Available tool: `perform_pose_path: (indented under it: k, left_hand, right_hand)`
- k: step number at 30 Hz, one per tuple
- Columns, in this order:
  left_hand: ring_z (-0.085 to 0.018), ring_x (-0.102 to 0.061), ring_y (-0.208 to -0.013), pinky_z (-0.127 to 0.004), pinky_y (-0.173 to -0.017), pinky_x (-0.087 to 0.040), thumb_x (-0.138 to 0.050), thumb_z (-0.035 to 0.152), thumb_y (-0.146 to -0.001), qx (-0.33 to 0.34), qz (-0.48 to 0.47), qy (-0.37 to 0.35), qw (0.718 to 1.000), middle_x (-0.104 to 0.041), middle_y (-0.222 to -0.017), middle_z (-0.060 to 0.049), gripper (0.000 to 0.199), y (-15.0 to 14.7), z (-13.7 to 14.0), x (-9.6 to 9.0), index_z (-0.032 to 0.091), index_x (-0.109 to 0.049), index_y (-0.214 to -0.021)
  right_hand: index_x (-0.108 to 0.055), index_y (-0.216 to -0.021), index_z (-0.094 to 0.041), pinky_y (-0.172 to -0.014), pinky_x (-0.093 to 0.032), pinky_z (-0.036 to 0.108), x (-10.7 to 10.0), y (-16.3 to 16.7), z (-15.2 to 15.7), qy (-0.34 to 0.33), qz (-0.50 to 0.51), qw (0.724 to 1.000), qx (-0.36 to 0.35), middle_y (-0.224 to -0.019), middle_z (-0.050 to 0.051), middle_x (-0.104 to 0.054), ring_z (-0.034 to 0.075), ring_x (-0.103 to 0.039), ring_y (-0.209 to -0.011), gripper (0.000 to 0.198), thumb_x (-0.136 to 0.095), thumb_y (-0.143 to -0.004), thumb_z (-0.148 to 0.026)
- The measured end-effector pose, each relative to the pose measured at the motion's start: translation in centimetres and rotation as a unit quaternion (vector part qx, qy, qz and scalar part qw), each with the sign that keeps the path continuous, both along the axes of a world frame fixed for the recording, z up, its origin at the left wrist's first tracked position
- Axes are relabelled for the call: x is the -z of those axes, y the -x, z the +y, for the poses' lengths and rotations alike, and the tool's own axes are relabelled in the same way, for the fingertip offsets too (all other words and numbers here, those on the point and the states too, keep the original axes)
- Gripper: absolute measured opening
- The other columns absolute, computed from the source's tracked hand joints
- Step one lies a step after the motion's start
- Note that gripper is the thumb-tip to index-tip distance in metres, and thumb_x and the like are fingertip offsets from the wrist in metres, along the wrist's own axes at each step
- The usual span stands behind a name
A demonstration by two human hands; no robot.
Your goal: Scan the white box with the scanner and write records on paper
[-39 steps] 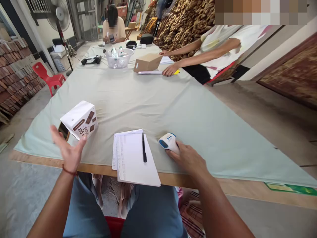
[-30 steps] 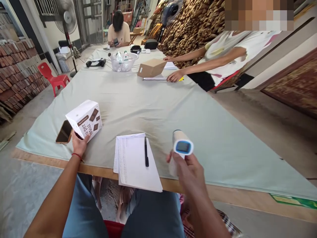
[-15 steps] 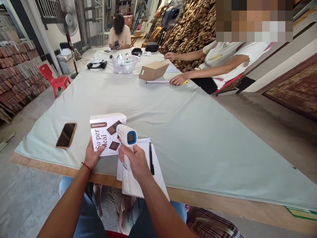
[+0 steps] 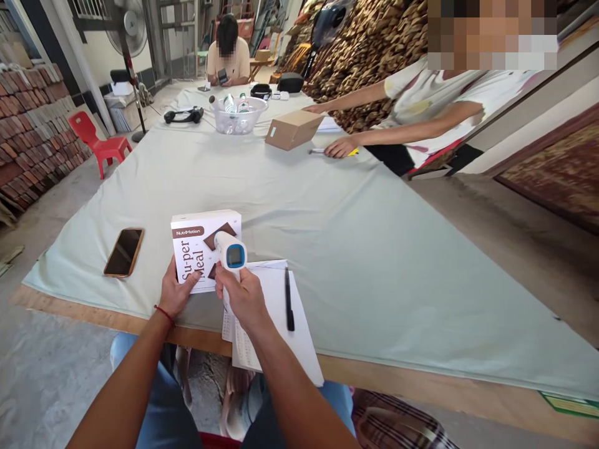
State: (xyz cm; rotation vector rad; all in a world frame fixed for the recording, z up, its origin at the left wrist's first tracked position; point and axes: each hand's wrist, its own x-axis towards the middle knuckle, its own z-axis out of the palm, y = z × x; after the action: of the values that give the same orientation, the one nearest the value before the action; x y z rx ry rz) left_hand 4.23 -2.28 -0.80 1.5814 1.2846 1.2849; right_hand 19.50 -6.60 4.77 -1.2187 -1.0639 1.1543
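My left hand (image 4: 178, 288) grips the lower left corner of a white box (image 4: 191, 219) printed "NutriMotion Su-per Meal", which stands upright on the cloth. Wrapped round the handle of a white infrared thermometer (image 4: 224, 242) is my right hand (image 4: 241, 290). The thermometer's nose points at the front of the box, close to it, and its blue-rimmed screen faces me. I cannot read any digits. Beneath my right forearm lie sheets of paper (image 4: 276, 305) with a black pen (image 4: 289, 299) on them.
A phone (image 4: 123, 252) lies at the left on the cloth-covered table (image 4: 397, 268). Farther off are a clear basin (image 4: 256, 118) of bottles, a headset (image 4: 183, 115) and a cardboard box (image 4: 299, 131). A person (image 4: 421, 128) at the right reaches toward that box; another person (image 4: 228, 59) sits at the far end.
My right hand and the thermometer have shifted left, across the front of the white box. The person at the right has moved a hand to the cardboard box; the strip by their other hand is shorter.
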Motion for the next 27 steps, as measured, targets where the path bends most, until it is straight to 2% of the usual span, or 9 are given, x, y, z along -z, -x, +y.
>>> perform_pose_path:
  k: [5,17,27]
  left_hand:
    - [-0.02,-0.064,-0.08,-0.031,-0.071,-0.053,-0.067,0.05,-0.075,0.002,0.007,-0.004,1.0,-0.07,-0.095,-0.006,0.052,0.07,0.09,0.34,0.015,-0.056,-0.112]
    - [-0.02,-0.063,-0.082,-0.031,-0.072,-0.052,-0.068,0.049,-0.075,0.008,-0.009,0.002,1.0,-0.07,-0.098,-0.006,0.055,0.09,0.06,0.54,0.015,-0.055,-0.116]
    - [-0.022,-0.065,-0.086,-0.034,-0.075,-0.053,-0.07,0.051,-0.071,0.0,-0.014,0.019,1.0,-0.07,-0.101,-0.007,0.063,0.14,0.13,0.61,0.015,-0.051,-0.12]
  right_hand:
    - [-0.048,-0.057,-0.021,-0.061,-0.038,0.026,0.1,0.07,-0.04,0.01,0.014,1.0,0.01,-0.05,-0.004,-0.05,0.013,-0.046,-0.054,0.032,-0.056,-0.081,-0.041]
    - [-0.047,-0.055,-0.022,-0.058,-0.039,0.027,-0.02,0.19,0.06,0.009,-0.034,0.999,0.026,-0.048,-0.003,-0.051,0.014,-0.048,-0.053,0.033,-0.056,-0.078,-0.044]
    - [-0.055,-0.071,-0.021,-0.056,-0.038,0.026,0.46,0.66,0.06,0.026,0.026,0.999,0.034,-0.048,-0.006,-0.05,0.013,-0.047,-0.05,0.022,-0.06,-0.076,-0.041]
